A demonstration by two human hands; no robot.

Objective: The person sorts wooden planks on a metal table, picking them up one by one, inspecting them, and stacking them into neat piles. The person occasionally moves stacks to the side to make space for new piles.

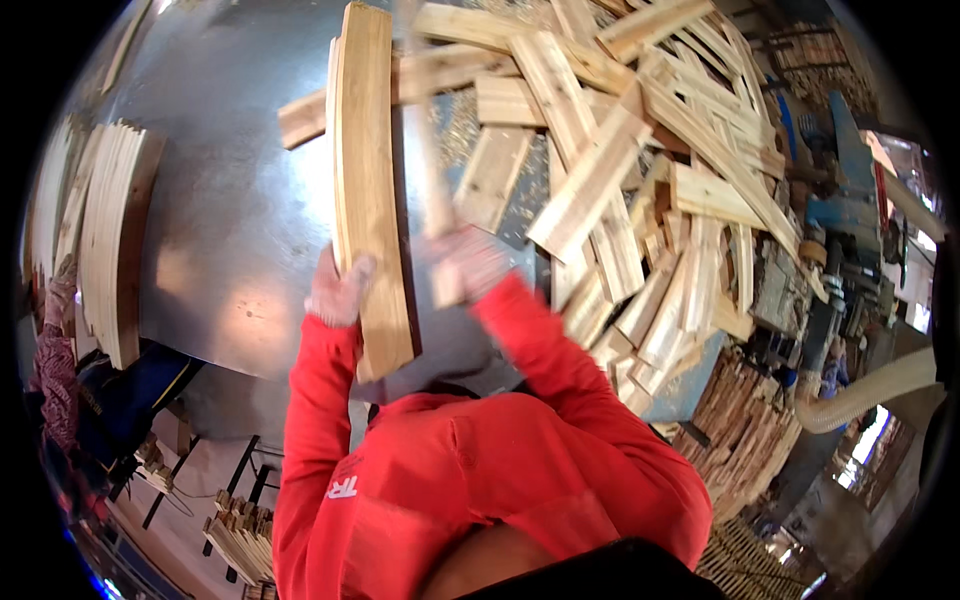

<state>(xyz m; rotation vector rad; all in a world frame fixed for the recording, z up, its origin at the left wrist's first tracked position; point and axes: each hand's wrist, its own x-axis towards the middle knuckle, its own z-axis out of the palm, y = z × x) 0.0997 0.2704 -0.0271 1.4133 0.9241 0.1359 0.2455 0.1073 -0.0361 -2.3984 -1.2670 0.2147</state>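
Observation:
My left hand (340,287), in what looks like a pale glove, is closed around the near left part of a long wooden board (368,180). The thumb lies over its top face, and at least one more board edge shows along its left side. To the right, my right hand (465,263) is smeared by motion and closed on a narrow wooden strip (430,170). That strip runs away from me, beside the long board and apart from it, with its near end sticking out below the hand.
Loose wooden boards (590,170) lie in a jumbled heap on the right of the metal table (215,220), among sawdust. At the left edge stands a row of boards (110,235), with another person's patterned sleeve (57,360) beside it. Machinery and a hose (870,390) are at right.

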